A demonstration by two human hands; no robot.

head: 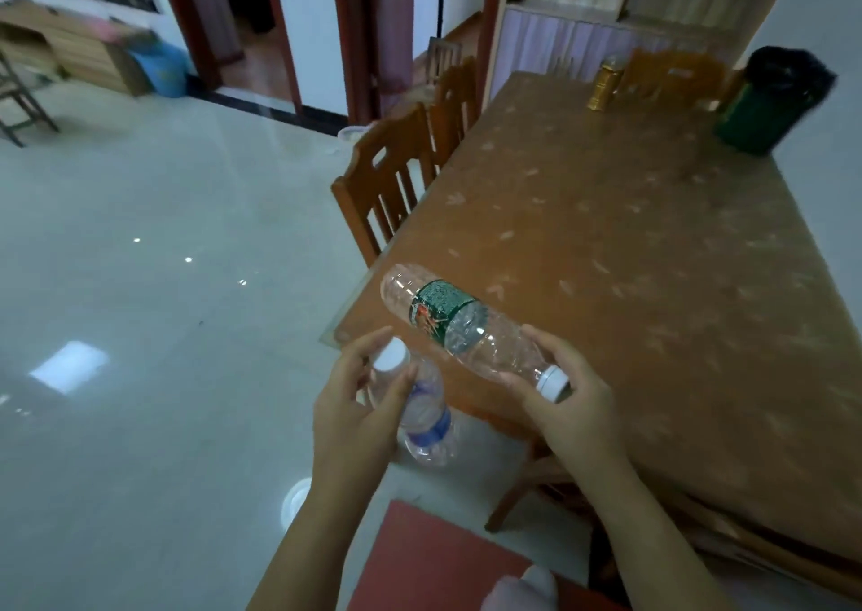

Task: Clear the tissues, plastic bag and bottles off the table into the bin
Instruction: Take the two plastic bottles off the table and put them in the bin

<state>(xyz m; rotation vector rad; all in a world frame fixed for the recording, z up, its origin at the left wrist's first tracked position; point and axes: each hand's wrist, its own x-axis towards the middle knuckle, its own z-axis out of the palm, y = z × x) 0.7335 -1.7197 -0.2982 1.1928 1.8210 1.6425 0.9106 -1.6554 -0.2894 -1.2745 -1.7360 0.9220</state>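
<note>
My right hand (566, 412) grips the neck end of an empty clear bottle with a green label (448, 312), held tilted over the table's near left corner, its white cap toward me. My left hand (359, 405) holds a second clear bottle with a blue label (427, 417) just below its white cap, hanging over the floor beside the table. The brown patterned table (653, 260) stretches away to the right. A green bin with a black liner (769, 102) stands at the table's far right corner.
A gold container (601, 85) stands at the table's far end. Wooden chairs (387, 181) are tucked along the left side. A red surface (420, 559) and a white object (527, 587) lie at the bottom. Glossy tiled floor (140, 330) spreads left.
</note>
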